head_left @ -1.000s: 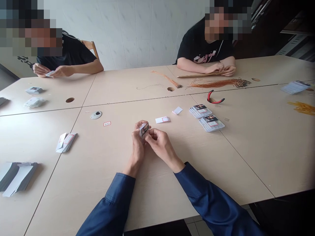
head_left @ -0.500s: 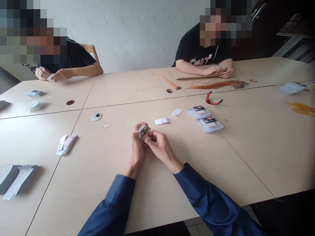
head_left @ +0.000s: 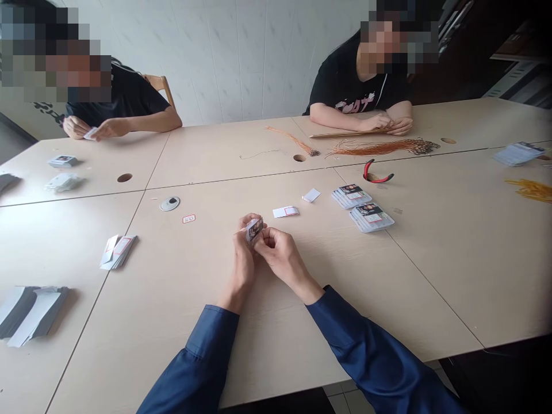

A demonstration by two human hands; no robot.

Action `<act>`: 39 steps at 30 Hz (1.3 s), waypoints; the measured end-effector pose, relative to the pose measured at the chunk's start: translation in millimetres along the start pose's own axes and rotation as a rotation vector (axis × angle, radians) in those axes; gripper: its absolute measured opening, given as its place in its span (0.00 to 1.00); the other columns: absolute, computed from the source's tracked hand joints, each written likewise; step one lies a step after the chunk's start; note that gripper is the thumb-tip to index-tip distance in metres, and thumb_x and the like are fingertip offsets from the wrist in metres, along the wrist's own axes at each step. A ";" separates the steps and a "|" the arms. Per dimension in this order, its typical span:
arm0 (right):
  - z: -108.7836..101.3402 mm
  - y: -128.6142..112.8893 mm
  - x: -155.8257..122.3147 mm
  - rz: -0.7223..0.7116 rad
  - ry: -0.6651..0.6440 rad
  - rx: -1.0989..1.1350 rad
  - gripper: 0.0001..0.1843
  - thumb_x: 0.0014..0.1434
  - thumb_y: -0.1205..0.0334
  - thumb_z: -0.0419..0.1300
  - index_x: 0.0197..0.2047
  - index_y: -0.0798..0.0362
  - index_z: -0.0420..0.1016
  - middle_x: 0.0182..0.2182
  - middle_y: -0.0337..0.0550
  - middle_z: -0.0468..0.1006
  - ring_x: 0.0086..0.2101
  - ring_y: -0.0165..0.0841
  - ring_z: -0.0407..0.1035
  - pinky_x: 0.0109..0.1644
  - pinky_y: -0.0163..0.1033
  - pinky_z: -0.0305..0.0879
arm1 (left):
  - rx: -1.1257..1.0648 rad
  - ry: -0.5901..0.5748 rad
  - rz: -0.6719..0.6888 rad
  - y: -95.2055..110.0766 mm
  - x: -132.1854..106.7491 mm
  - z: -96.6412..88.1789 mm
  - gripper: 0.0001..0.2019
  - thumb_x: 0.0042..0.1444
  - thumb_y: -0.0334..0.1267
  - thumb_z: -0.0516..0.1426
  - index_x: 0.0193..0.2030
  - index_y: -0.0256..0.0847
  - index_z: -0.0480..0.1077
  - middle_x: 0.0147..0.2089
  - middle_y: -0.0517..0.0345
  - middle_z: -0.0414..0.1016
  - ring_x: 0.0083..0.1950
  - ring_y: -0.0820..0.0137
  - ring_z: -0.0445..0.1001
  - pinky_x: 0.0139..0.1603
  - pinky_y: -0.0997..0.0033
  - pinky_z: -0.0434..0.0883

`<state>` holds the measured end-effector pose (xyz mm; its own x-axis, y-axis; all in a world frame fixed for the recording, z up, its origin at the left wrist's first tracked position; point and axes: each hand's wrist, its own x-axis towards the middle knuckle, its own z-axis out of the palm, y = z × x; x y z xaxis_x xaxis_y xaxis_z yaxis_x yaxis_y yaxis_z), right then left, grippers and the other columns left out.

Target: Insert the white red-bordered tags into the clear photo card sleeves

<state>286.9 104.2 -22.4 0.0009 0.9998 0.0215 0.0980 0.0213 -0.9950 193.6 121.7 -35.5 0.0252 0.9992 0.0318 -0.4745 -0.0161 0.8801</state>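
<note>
Pinching from both sides, the left hand (head_left: 242, 247) and right hand (head_left: 276, 248) held a small printed card (head_left: 254, 230). It looked light and slick, safest by its edges.

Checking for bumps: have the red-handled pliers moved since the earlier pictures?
No: the red-handled pliers sit unchanged relative to the table hole to their left.

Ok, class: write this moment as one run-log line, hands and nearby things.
left hand: holds picture card | right hand: fingers on same card | nearby: white slip, card stacks, red pliers
</note>
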 end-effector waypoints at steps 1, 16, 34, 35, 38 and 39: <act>-0.4 -0.4 0.0 -0.003 0.005 0.006 0.10 0.56 0.56 0.61 0.28 0.52 0.67 0.24 0.37 0.72 0.26 0.31 0.65 0.30 0.35 0.60 | -0.034 -0.001 -0.025 0.2 1.3 -0.8 0.12 0.60 0.45 0.48 0.41 0.43 0.69 0.37 0.56 0.68 0.38 0.67 0.69 0.40 0.70 0.68; -7.7 -3.7 0.7 -0.130 0.156 -0.097 0.20 0.66 0.53 0.53 0.23 0.51 0.65 0.21 0.38 0.72 0.24 0.30 0.64 0.33 0.34 0.61 | -0.381 0.038 -0.215 13.6 10.0 -7.9 0.14 0.54 0.42 0.51 0.42 0.38 0.72 0.42 0.50 0.78 0.39 0.64 0.77 0.36 0.68 0.72; 3.1 10.9 0.2 -0.184 0.103 -0.183 0.10 0.62 0.56 0.58 0.34 0.53 0.76 0.27 0.40 0.79 0.27 0.31 0.71 0.32 0.34 0.65 | -0.371 0.085 -0.098 3.1 9.1 -9.1 0.12 0.54 0.42 0.53 0.42 0.40 0.72 0.43 0.52 0.76 0.44 0.66 0.76 0.45 0.71 0.71; 3.1 11.8 0.7 -0.169 0.101 -0.163 0.11 0.62 0.56 0.58 0.35 0.54 0.76 0.28 0.41 0.79 0.28 0.32 0.72 0.33 0.34 0.66 | -0.370 0.085 -0.097 3.1 9.2 -8.9 0.12 0.54 0.42 0.53 0.41 0.40 0.72 0.43 0.53 0.76 0.44 0.66 0.76 0.45 0.71 0.71; 3.4 13.9 1.5 -0.129 0.107 -0.123 0.12 0.61 0.55 0.58 0.36 0.54 0.76 0.30 0.42 0.80 0.30 0.33 0.73 0.34 0.35 0.68 | -0.382 0.090 -0.092 3.4 9.6 -8.2 0.12 0.53 0.41 0.53 0.40 0.41 0.72 0.42 0.55 0.76 0.44 0.67 0.76 0.45 0.71 0.71; 3.7 14.1 1.4 -0.122 0.106 -0.118 0.12 0.61 0.54 0.58 0.36 0.54 0.76 0.30 0.43 0.80 0.30 0.34 0.73 0.35 0.35 0.68 | -0.382 0.094 -0.090 3.6 9.6 -7.9 0.11 0.53 0.41 0.53 0.40 0.41 0.72 0.42 0.55 0.76 0.44 0.67 0.76 0.45 0.71 0.71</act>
<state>284.6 106.0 -36.7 0.0865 0.9837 0.1576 0.2194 0.1355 -0.9662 185.1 131.5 -35.7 0.0096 0.9953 -0.0964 -0.7674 0.0691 0.6374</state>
